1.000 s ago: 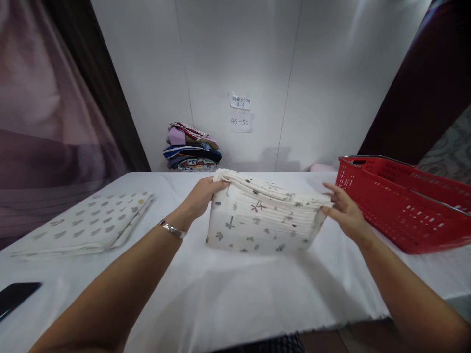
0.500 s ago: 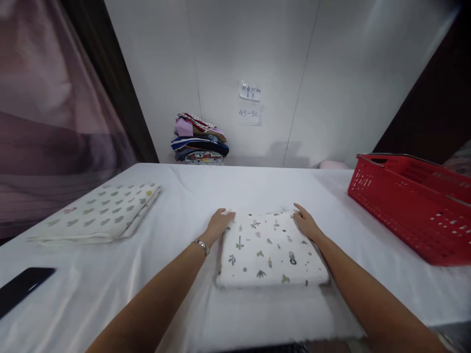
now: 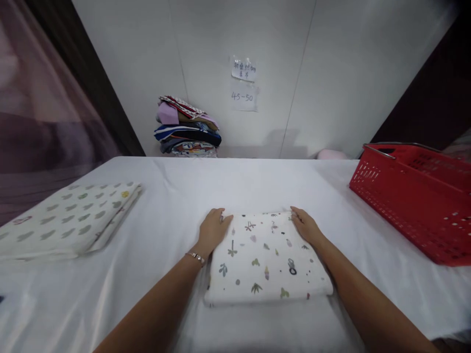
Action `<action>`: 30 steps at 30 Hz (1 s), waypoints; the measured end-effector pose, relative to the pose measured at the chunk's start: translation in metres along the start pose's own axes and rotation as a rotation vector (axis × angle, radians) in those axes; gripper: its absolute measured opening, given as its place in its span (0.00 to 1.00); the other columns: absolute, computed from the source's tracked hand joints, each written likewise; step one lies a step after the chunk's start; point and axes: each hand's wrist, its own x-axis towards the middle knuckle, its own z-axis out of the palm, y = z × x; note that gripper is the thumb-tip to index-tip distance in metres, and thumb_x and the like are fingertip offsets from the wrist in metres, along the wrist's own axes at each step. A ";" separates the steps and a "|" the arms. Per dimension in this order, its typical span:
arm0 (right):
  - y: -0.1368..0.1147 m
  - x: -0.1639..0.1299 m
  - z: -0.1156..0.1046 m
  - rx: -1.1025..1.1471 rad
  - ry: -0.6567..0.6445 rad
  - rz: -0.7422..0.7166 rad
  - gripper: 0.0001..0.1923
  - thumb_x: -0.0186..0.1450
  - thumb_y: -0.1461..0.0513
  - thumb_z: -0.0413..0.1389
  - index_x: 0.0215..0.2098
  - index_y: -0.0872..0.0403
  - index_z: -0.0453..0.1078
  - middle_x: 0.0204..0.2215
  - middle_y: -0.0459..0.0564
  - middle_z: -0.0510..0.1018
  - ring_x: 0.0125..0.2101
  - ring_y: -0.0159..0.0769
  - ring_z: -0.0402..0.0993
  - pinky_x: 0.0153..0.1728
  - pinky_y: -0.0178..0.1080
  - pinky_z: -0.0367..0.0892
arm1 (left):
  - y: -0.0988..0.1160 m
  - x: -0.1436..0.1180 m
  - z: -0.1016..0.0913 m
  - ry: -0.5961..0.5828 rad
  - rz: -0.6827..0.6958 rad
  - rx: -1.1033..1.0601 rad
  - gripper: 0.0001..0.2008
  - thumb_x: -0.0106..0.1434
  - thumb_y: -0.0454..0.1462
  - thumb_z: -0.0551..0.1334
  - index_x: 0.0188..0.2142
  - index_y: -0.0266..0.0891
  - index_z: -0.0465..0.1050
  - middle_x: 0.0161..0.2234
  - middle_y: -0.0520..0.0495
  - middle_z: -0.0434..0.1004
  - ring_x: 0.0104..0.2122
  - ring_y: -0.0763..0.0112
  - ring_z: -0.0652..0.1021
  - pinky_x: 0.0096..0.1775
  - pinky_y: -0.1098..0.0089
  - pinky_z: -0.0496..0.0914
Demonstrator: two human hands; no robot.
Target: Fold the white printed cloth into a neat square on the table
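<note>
A folded white cloth [image 3: 270, 262] with small grey-green plant prints lies flat on the white-covered table in front of me. My left hand [image 3: 214, 229], with a bracelet at the wrist, is at its far left corner, thumb on top and fingers curled around the edge. At the far right corner my right hand [image 3: 304, 224] grips the cloth the same way, with some fingertips hidden. To the left lies another folded white cloth [image 3: 69, 215] with grey-green prints and a yellow spot; neither hand touches it.
A red plastic basket [image 3: 415, 196] with a metal handle stands at the right. Several folded fabrics [image 3: 187, 127] are stacked behind the table's far edge, by the wall. Paper notes [image 3: 244, 83] hang on the wall. The white tablecloth [image 3: 235, 184] covers the table.
The view has tilted and shifted, so the table things appear nearer. The dark phone-like object at left has almost left the view. Both hands stay at the cloth's far corners.
</note>
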 end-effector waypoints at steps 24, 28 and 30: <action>-0.017 0.001 -0.010 -0.099 0.081 -0.131 0.04 0.58 0.60 0.52 0.31 0.51 0.64 0.38 0.48 0.72 0.41 0.38 0.66 0.40 0.40 0.61 | 0.003 0.015 0.000 -0.111 0.369 -0.076 0.06 0.62 0.39 0.53 0.36 0.42 0.67 0.39 0.48 0.73 0.41 0.65 0.72 0.45 0.63 0.64; -0.023 -0.006 -0.012 -0.233 0.092 -0.188 0.04 0.61 0.60 0.50 0.32 0.51 0.65 0.34 0.50 0.72 0.38 0.39 0.66 0.40 0.41 0.61 | 0.006 0.014 -0.002 -0.114 0.392 -0.061 0.06 0.62 0.38 0.53 0.36 0.42 0.67 0.40 0.47 0.73 0.42 0.64 0.71 0.46 0.62 0.64; -0.024 -0.007 -0.012 -0.268 0.081 -0.165 0.04 0.61 0.60 0.50 0.31 0.51 0.65 0.32 0.49 0.72 0.35 0.39 0.66 0.38 0.40 0.61 | 0.006 0.014 -0.002 -0.114 0.399 -0.061 0.06 0.62 0.38 0.53 0.36 0.42 0.67 0.40 0.47 0.73 0.43 0.64 0.71 0.47 0.62 0.64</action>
